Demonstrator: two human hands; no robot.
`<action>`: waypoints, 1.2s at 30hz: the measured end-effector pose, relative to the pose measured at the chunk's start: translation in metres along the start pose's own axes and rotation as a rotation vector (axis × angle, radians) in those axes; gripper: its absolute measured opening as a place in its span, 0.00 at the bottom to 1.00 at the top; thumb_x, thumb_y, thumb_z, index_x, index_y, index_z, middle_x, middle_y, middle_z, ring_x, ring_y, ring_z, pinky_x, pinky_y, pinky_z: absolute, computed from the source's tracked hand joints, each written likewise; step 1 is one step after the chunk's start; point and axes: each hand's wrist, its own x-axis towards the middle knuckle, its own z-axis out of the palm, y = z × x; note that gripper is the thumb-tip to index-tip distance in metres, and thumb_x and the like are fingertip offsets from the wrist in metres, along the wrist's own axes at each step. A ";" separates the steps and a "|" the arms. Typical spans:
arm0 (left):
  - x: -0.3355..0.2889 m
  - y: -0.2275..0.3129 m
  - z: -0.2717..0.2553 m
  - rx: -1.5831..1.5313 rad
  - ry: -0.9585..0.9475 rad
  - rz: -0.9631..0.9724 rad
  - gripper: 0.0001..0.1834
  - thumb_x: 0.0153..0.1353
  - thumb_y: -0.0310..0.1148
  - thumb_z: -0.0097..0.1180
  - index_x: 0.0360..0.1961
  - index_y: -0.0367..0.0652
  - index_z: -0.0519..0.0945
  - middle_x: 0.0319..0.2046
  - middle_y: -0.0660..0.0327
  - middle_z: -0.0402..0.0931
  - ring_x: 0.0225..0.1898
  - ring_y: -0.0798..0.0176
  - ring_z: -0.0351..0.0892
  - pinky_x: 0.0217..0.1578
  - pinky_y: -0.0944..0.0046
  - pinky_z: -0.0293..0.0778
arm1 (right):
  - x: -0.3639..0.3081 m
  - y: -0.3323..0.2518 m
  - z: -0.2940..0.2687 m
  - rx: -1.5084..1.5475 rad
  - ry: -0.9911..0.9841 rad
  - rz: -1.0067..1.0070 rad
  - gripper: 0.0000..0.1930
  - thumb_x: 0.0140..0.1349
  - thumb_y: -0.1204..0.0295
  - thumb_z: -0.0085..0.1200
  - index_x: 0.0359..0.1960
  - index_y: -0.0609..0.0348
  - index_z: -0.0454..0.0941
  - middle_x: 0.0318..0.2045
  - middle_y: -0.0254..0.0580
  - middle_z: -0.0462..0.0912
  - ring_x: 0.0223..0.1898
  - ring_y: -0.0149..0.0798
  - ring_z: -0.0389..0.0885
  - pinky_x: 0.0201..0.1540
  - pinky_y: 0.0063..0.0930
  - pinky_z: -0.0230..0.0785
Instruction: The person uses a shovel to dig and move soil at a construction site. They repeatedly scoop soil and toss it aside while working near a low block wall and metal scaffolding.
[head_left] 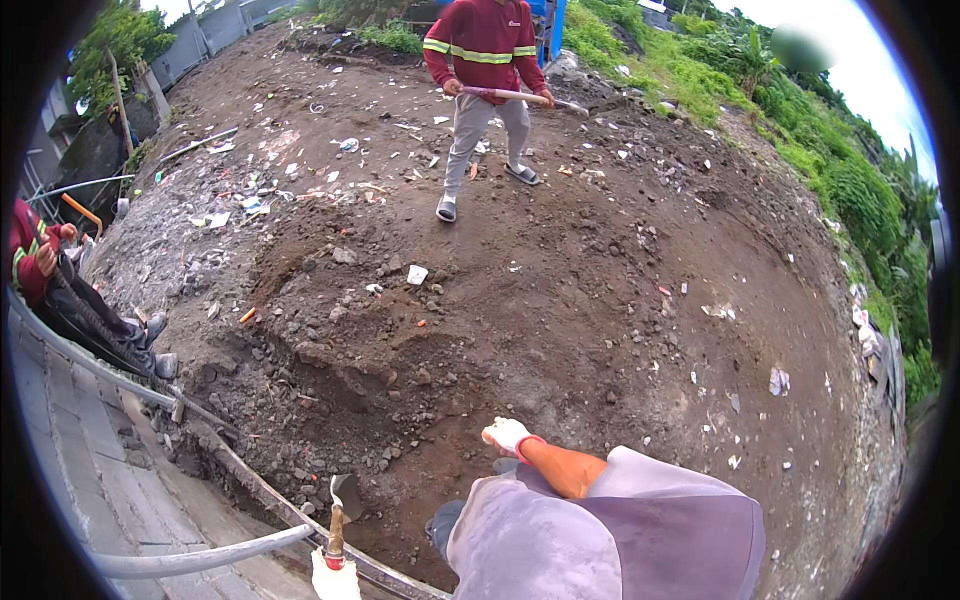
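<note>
Hoe [344, 500] upright at the trench edge, blade [347, 492] above loose soil; likely head-heavy, stiff, best held low on the wooden handle [335, 535]. Left hand [334, 578] gloved, clamped on that handle. Right hand [506, 435] gloved, apparently empty, finger state unclear. Pipe [200, 558] just left; open dirt [560, 300] ahead.

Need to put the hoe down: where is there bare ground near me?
Smooth soil right of the right hand, toward the grassy bank, is barest. Crowded: clods by the trench, pipe near the left hand holding the hoe.
</note>
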 end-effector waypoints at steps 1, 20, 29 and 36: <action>-0.004 0.009 0.003 0.003 -0.034 -0.011 0.16 0.46 0.37 0.59 0.39 0.52 0.77 0.29 0.56 0.79 0.32 0.48 0.78 0.34 0.54 0.73 | -0.003 0.002 -0.009 0.137 0.031 -0.018 0.18 0.57 0.55 0.43 0.33 0.57 0.76 0.23 0.45 0.78 0.17 0.41 0.76 0.22 0.35 0.70; 0.005 -0.033 0.032 0.013 0.093 -0.132 0.35 0.46 0.28 0.64 0.59 0.41 0.66 0.55 0.52 0.69 0.53 0.55 0.71 0.53 0.63 0.66 | -0.129 0.231 -0.060 0.124 0.176 0.472 0.15 0.49 0.63 0.44 0.28 0.60 0.79 0.29 0.48 0.81 0.20 0.43 0.79 0.25 0.35 0.72; 0.111 -0.080 -0.006 0.035 0.117 -0.139 0.35 0.48 0.42 0.65 0.57 0.47 0.66 0.39 0.58 0.76 0.37 0.57 0.76 0.40 0.58 0.70 | -0.077 0.166 0.054 -0.352 0.324 0.061 0.13 0.57 0.63 0.41 0.37 0.54 0.74 0.37 0.60 0.76 0.38 0.55 0.77 0.40 0.42 0.71; 0.165 -0.111 -0.031 -0.008 0.083 -0.165 0.31 0.53 0.50 0.58 0.55 0.48 0.68 0.32 0.59 0.78 0.33 0.55 0.77 0.37 0.56 0.70 | -0.122 0.170 0.088 -0.561 0.230 -0.099 0.11 0.58 0.61 0.42 0.35 0.48 0.76 0.35 0.56 0.78 0.38 0.54 0.77 0.40 0.42 0.71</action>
